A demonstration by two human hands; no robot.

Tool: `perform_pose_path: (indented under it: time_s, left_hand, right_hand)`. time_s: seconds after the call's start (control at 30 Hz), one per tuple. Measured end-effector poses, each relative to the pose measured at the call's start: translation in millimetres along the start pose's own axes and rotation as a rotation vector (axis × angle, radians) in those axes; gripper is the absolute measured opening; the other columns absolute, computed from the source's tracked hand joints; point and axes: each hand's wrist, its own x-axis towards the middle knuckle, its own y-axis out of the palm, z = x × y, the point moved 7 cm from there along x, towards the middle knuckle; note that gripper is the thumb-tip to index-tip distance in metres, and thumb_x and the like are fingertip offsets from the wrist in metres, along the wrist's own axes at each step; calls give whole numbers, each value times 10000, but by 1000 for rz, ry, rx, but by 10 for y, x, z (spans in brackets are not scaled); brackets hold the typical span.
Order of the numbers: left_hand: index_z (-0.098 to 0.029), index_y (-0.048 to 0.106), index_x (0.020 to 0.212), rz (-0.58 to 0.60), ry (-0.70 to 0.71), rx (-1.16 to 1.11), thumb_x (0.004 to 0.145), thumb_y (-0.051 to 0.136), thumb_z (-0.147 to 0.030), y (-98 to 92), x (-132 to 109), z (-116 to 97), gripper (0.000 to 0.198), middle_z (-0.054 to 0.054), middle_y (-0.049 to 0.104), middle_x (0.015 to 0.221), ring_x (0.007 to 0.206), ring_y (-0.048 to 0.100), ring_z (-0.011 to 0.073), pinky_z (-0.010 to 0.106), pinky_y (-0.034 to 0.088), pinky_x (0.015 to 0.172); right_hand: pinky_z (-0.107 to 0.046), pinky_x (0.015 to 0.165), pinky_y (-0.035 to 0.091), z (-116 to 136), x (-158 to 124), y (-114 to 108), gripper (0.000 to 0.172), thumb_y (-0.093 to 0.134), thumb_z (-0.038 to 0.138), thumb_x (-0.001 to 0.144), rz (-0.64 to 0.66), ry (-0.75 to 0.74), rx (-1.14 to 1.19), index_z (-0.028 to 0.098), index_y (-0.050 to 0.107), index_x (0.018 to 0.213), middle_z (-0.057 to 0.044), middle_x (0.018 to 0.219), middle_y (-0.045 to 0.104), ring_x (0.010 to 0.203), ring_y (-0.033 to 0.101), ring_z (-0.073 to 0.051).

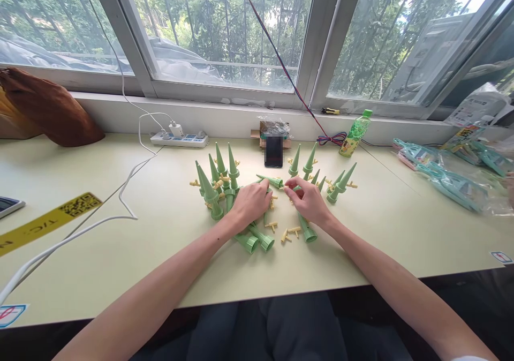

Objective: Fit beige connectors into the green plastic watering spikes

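My left hand (251, 203) is closed around a green plastic cone spike (272, 180) that points right, at the middle of the table. My right hand (308, 199) pinches a small yellow fitting (286, 188) right at the spike's open end. Several more green spikes stand upright in a left group (219, 181) and a right group (335, 184). Others lie flat below my hands (257, 239). Loose yellow fittings (291, 233) are scattered between them on the pale table (160, 243).
A black phone (273, 150) leans against a small box at the back. A power strip (179, 138) with white cables sits left, a green bottle (355, 133) right, bagged teal items (450, 181) far right, and a brown cloth bag (52, 109) far left.
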Motion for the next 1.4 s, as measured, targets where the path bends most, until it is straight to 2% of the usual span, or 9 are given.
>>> perform_pose_path:
  time_s: [0.43, 0.83, 1.4]
  left_hand:
    - [-183, 538, 1011, -121, 1, -40, 954, 448, -298, -100, -3, -9, 157, 42, 681, 778, 649, 634, 198, 264, 334, 527]
    - [-188, 534, 1020, -143, -7, -61, 957, 449, -317, -97, -4, 10, 167, 38, 680, 782, 661, 640, 197, 262, 362, 542]
    - [-186, 542, 1017, -178, 46, -116, 956, 447, -330, -103, -23, -39, 183, 19, 668, 727, 595, 614, 169, 252, 361, 529]
  right_hand:
    - [-245, 465, 318, 19, 1, -9, 214, 542, 389, 903, -15, -19, -27, 182, 592, 883, -23, 800, 608, 475, 356, -83]
    - [-250, 469, 332, 29, -7, 0, 226, 540, 405, 901, -2, -26, -34, 189, 605, 880, -27, 794, 619, 468, 340, -87]
    - [-263, 515, 410, -2, 2, 35, 271, 575, 448, 890, 47, -24, -26, 190, 645, 939, -49, 851, 683, 476, 401, -92]
